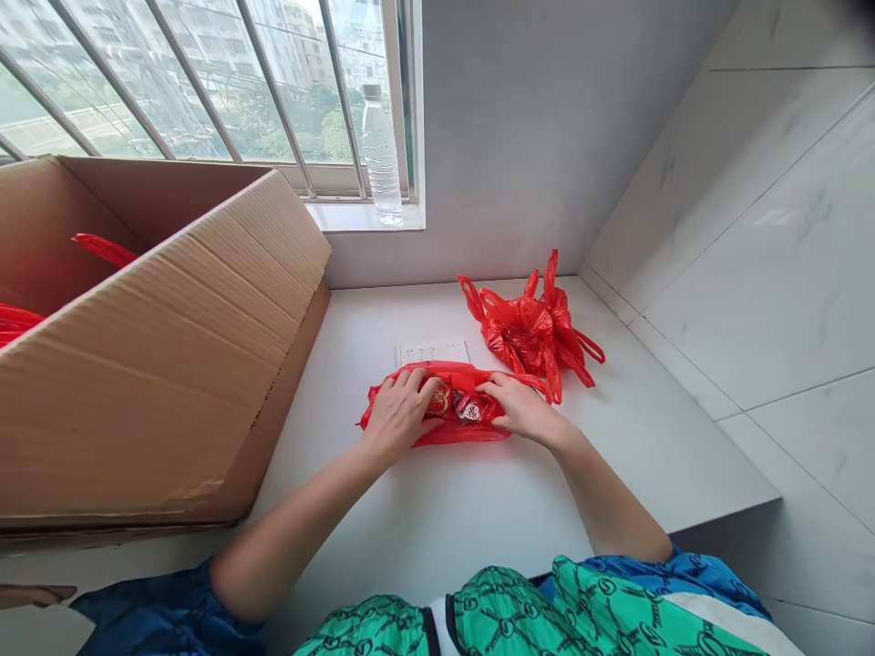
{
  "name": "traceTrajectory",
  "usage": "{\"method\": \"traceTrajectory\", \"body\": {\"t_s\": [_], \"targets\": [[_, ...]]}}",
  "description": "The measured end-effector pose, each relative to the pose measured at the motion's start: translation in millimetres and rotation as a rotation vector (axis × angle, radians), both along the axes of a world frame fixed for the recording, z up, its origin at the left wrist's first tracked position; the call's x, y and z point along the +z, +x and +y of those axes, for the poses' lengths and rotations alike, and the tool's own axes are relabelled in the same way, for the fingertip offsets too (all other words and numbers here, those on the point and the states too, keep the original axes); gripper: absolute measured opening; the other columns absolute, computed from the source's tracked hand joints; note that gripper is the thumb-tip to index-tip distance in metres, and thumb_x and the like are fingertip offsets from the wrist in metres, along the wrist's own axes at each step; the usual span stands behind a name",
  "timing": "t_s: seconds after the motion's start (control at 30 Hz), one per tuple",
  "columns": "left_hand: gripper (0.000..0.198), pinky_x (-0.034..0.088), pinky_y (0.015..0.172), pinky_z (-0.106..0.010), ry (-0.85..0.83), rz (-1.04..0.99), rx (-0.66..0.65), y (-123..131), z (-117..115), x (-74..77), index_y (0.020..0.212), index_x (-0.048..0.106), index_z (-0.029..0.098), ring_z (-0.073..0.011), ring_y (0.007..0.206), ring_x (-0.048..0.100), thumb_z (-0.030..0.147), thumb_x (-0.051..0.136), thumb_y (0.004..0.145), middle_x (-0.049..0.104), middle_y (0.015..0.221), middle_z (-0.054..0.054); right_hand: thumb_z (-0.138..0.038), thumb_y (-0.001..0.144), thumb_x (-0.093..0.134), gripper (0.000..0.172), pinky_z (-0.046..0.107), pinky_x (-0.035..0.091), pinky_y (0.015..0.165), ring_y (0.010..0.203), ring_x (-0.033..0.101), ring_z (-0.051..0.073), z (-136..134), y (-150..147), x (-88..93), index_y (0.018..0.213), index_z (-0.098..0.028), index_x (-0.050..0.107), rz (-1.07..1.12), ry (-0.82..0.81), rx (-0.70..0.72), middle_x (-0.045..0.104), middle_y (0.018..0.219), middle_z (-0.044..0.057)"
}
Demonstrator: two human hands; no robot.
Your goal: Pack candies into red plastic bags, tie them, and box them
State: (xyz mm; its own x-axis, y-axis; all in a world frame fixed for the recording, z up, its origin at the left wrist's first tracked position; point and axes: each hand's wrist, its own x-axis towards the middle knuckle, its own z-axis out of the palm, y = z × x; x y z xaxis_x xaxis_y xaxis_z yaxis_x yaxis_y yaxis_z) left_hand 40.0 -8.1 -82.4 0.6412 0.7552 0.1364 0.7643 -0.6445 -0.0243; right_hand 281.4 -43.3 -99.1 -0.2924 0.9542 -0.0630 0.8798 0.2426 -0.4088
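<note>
Here's the red plastic bag (465, 435), mouth up, mid-worktop (492, 501) between front and back edges. Risk here: that thin film could tear or the red-wrapped packets (471, 410) spill, should either side be tugged too hard! Left hand (400, 405) lies palm-down over the left end, fingers spread and bent, thumb apart; right hand (523, 408) angles in, fingers and thumb parted at the right end. Just beyond, a white card (432, 351); farther, bunched red bags (533, 328) near the back-right corner.
</note>
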Motion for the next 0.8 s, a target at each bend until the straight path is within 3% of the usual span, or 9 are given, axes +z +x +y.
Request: {"method": "traceTrajectory", "body": {"t_s": [0.1,0.2,0.33,0.4,0.47,0.53,0.6,0.7,0.8], "targets": [[0.046,0.047,0.079,-0.037,-0.023,-0.013,0.053,-6,1,7.9,0.125,0.056,0.021,-0.0268,0.101,0.060,0.037,0.072,0.085,0.063,0.115,-0.009,-0.001,0.076,0.064,0.052,0.029,0.049,0.072,0.104,0.063,0.023,0,0,-2.2,0.122,-0.024,0.064,0.029,0.012,0.025,0.063,0.118,0.007],[0.045,0.044,0.065,-0.031,-0.030,-0.055,0.122,-16,5,14.4,0.134,0.051,0.023,-0.0245,0.099,0.061,0.035,0.062,0.092,0.064,0.110,-0.007,-0.013,0.079,0.072,0.050,0.032,0.052,0.075,0.106,0.063,0.025,-4,-1,2.8,0.127,-0.024,0.062,0.095,-0.004,0.041,0.062,0.123,0.008],[0.018,0.039,0.056,-0.027,-0.109,-0.083,0.102,-36,11,20.3,0.106,0.065,0.027,-0.0212,0.096,0.062,0.036,0.052,0.097,0.064,0.099,-0.003,-0.045,0.084,0.074,0.057,0.037,0.054,0.084,0.117,0.061,0.028,-10,-3,16.2,0.136,-0.029,0.058,0.258,0.020,0.085,0.057,0.138,0.008],[0.020,0.040,0.056,-0.026,-0.136,-0.108,0.067,-43,12,21.6,0.094,0.067,0.027,-0.0205,0.100,0.061,0.036,0.049,0.098,0.066,0.102,-0.002,-0.050,0.089,0.067,0.050,0.038,0.053,0.090,0.118,0.061,0.027,-11,-7,19.5,0.133,-0.028,0.060,0.327,0.081,0.059,0.061,0.134,0.007],[0.021,0.042,0.057,-0.027,-0.158,-0.119,0.041,-46,10,20.4,0.096,0.066,0.028,-0.0206,0.103,0.061,0.041,0.050,0.098,0.067,0.109,-0.001,-0.046,0.095,0.061,0.038,0.038,0.052,0.090,0.111,0.064,0.025,-10,-12,17.9,0.124,-0.023,0.065,0.346,0.162,-0.002,0.069,0.121,0.007],[0.026,0.047,0.063,-0.029,-0.176,-0.092,0.009,-43,7,16.8,0.105,0.065,0.028,-0.0218,0.103,0.063,0.048,0.051,0.097,0.069,0.112,-0.002,-0.038,0.099,0.057,0.026,0.036,0.052,0.086,0.100,0.068,0.024,-6,-20,11.9,0.113,-0.020,0.069,0.298,0.240,-0.051,0.073,0.107,0.007],[0.037,0.052,0.081,-0.035,-0.140,-0.052,-0.013,-39,6,11.9,0.120,0.061,0.026,-0.0245,0.109,0.063,0.052,0.055,0.095,0.067,0.123,-0.007,-0.029,0.100,0.054,0.020,0.035,0.052,0.081,0.093,0.068,0.023,-2,-27,3.5,0.108,-0.019,0.070,0.221,0.296,-0.066,0.073,0.101,0.007],[0.061,0.039,0.109,-0.049,0.004,-0.024,0.033,-34,10,7.7,0.141,0.050,0.021,-0.0324,0.130,0.052,0.053,0.063,0.090,0.046,0.150,-0.018,-0.021,0.096,0.058,0.022,0.035,0.051,0.080,0.097,0.066,0.024,2,-34,-7.9,0.117,-0.019,0.066,0.117,0.318,-0.048,0.072,0.105,0.008],[0.048,0.033,0.112,-0.053,0.115,-0.018,0.112,-35,19,8.7,0.139,0.055,0.025,-0.0349,0.137,0.044,0.042,0.058,0.095,0.036,0.157,-0.018,-0.020,0.094,0.061,0.029,0.037,0.051,0.083,0.103,0.065,0.026,5,-36,-14.1,0.122,-0.019,0.063,0.053,0.281,-0.035,0.072,0.108,0.009]]}}
